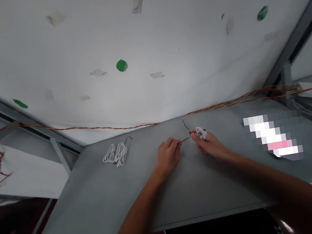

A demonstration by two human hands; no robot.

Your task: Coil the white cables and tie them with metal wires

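Over the middle of the grey shelf, my left hand (169,154) is closed in a pinch on one end of a thin black twist tie (185,139). The tie is bent and kinked, and its other end points up and away past my right fingers. My right hand (208,144) is closed around a small coiled white cable (201,133), with thumb and fingertip at the middle of the tie. To the left, two more white cable coils (120,155) lie side by side on the shelf, a dark curved wire sticking out from their top.
The grey shelf (99,206) has a metal frame on both sides. Red and yellow twisted wires (110,127) run along its back edge by a white panel (141,99) with green stickers and tape pieces. A pixelated object (272,135) lies at the right.
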